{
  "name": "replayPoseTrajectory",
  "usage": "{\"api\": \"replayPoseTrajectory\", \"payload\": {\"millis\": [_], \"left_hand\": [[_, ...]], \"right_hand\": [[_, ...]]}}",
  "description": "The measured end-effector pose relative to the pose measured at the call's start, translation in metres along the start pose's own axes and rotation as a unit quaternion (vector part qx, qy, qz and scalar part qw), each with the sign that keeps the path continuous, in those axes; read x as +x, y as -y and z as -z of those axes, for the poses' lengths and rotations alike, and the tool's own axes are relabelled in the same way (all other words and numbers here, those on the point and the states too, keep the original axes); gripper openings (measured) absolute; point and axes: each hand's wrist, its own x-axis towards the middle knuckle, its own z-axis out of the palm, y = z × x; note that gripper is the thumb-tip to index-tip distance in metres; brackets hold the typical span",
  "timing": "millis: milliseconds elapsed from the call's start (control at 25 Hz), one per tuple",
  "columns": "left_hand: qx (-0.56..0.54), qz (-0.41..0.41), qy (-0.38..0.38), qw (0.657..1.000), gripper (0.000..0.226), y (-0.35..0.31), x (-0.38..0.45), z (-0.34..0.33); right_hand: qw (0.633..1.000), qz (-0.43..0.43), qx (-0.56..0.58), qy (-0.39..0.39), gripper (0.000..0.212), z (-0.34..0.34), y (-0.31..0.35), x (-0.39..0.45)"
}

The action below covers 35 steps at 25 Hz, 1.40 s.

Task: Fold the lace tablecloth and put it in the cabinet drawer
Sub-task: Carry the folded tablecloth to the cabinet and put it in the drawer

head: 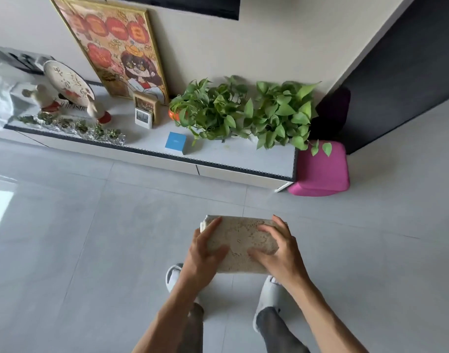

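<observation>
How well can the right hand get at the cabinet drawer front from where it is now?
Probably not yet. The right hand and the left hand both grip the folded lace tablecloth, and open floor lies between them and the closed drawer front. Nothing blocks the way; the person must step closer.

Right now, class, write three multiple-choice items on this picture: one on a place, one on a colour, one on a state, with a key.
1. Where does the blue box sit?
A. On the cabinet top
B. On the floor
C. On the stool

2. What colour is the stool beside the cabinet?
A. Green
B. Pink
C. Yellow

3. What state is the lace tablecloth in?
A. Spread flat
B. Hanging
C. Folded compactly

Key: 1 A, it rests near the potted plants; 2 B, its whole body is pink; 3 C, the left hand and right hand hold it as a small rectangle.
</observation>
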Motion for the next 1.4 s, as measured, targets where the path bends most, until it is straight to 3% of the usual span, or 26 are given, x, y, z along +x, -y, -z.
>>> {"api": "replayPoseTrajectory", "payload": {"millis": [200,360,480,680,760,840,960,1160,1240,1320,1400], "left_hand": [[0.018,0.041,-0.016,0.999,0.066,0.127,0.142,-0.015],[0.109,-0.018,0.045,0.993,0.073,0.233,0.263,-0.03],[0.171,-0.069,0.082,0.979,0.069,0.279,0.32,-0.026],[0.151,-0.105,0.114,0.976,0.065,0.311,0.362,-0.02],[0.174,-0.122,0.128,0.969,0.064,0.31,0.366,-0.014],[0.206,-0.137,0.135,0.959,0.061,0.305,0.362,-0.007],[0.219,-0.151,0.136,0.954,0.06,0.296,0.35,-0.002],[0.184,-0.178,0.173,0.951,0.063,0.279,0.339,-0.005],[0.187,-0.196,0.19,0.944,0.063,0.269,0.337,-0.006],[0.196,-0.22,0.213,0.932,0.061,0.248,0.334,0.002],[0.18,-0.246,0.235,0.923,0.06,0.223,0.333,0.011]], "right_hand": [[0.981,-0.131,0.134,0.057,0.042,-0.118,-0.107,0.139],[0.936,-0.226,0.268,0.01,0.042,-0.191,-0.22,0.261],[0.846,-0.275,0.456,-0.018,0.042,-0.229,-0.273,0.34],[0.702,-0.262,0.662,-0.004,0.077,-0.278,-0.313,0.44],[0.677,-0.262,0.687,-0.014,0.079,-0.286,-0.315,0.455],[0.666,-0.248,0.703,-0.028,0.067,-0.291,-0.317,0.462],[0.682,-0.221,0.697,-0.017,0.026,-0.29,-0.322,0.463],[0.702,-0.256,0.664,0.008,0.018,-0.299,-0.33,0.43],[0.745,-0.271,0.607,0.06,0.017,-0.306,-0.334,0.396],[0.814,-0.261,0.487,0.18,0.027,-0.291,-0.333,0.348],[0.878,-0.161,0.363,0.268,0.031,-0.254,-0.325,0.297]]}}
